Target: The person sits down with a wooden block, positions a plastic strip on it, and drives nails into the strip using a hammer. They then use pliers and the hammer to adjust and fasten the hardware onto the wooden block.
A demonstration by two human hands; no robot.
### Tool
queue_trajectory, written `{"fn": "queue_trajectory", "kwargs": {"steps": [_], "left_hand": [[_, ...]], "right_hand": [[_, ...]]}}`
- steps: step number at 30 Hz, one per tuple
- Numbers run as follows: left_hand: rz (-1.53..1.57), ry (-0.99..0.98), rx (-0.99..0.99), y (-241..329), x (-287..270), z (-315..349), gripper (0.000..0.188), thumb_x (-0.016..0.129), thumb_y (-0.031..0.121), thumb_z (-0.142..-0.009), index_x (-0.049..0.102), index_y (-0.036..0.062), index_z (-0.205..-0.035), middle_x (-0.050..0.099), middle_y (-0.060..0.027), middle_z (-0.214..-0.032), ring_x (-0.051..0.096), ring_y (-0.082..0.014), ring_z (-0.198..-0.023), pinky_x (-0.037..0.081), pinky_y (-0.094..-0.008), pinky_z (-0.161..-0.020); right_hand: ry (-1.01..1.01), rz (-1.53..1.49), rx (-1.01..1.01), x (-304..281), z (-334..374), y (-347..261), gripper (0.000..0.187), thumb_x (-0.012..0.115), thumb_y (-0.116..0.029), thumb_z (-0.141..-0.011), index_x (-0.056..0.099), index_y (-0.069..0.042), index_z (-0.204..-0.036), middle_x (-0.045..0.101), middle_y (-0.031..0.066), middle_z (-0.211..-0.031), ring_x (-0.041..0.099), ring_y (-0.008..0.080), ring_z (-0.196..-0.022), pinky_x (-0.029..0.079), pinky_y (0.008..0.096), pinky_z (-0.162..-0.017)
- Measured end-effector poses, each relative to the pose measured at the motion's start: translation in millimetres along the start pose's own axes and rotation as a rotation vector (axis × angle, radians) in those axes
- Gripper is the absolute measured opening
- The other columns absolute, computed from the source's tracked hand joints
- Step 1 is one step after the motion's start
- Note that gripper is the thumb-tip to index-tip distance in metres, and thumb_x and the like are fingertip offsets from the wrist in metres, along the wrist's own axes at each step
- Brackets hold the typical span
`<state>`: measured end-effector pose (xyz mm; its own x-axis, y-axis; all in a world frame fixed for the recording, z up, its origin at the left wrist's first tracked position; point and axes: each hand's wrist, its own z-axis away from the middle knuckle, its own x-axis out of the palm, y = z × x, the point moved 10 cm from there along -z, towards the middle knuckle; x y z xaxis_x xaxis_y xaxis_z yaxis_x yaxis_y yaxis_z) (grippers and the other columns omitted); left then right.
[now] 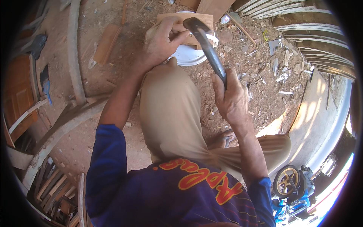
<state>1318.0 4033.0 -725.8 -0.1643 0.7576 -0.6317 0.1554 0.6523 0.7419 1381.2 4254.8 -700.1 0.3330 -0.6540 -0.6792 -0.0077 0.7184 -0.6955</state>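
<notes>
Clamping fingers of right hand [232, 98] round dark hammer [214, 56], over wooden board [207, 20].
Bunching fingers of left hand [162, 41] near hammer's head, cannot tell on what; beneath board, with white round container [188, 57]; wearing dark blue shirt [151, 200] with red-and-yellow lettering [191, 181].

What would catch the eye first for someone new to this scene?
Most likely the dark hammer, held in the right grip and slanting across a wooden board at the upper middle, its head close to the left grip. Partly hidden by the board, a white round thing stands out brightly. Then the blue motorbike at the lower right draws the eye.
</notes>
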Motion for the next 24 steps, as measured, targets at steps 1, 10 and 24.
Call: {"fn": "queue_trajectory", "kwargs": {"steps": [1, 10, 24], "left_hand": [[-0.032, 0.004, 0.002, 1, -3, -2, 0.032, 0.08, 0.021, -0.089, 0.064, 0.0034, -0.11, 0.076, -0.0123, -0.096, 0.073, -0.0343, -0.091, 0.059, -0.0453, -0.079], [-0.077, 0.011, -0.075, -8, 0, -1, 0.036, 0.081, 0.025, -0.088, 0.066, 0.0042, -0.114, 0.075, -0.0151, -0.104, 0.072, -0.0352, -0.095, 0.058, -0.0457, -0.084], [-0.02, -0.068, 0.181, 18, 5, -13, 0.012, 0.075, 0.011, -0.091, 0.074, 0.0054, -0.102, 0.074, -0.0108, -0.101, 0.071, -0.0277, -0.094, 0.055, -0.0378, -0.084]], "right_hand": [[0.003, 0.001, -0.004, -1, -2, -2, 0.028, 0.066, -0.026, -0.102, 0.056, -0.001, -0.103, 0.066, 0.0212, -0.069, 0.068, 0.0421, -0.06, 0.052, 0.0484, -0.053], [-0.027, 0.014, -0.015, 1, -5, -1, 0.025, 0.065, -0.023, -0.102, 0.054, 0.0, -0.099, 0.065, 0.0228, -0.067, 0.068, 0.0437, -0.061, 0.05, 0.0495, -0.052], [-0.079, -0.137, 0.247, 7, 1, 47, 0.034, 0.058, -0.031, -0.105, 0.054, 0.002, -0.099, 0.064, 0.0288, -0.071, 0.067, 0.0505, -0.072, 0.05, 0.0556, -0.063]]}}
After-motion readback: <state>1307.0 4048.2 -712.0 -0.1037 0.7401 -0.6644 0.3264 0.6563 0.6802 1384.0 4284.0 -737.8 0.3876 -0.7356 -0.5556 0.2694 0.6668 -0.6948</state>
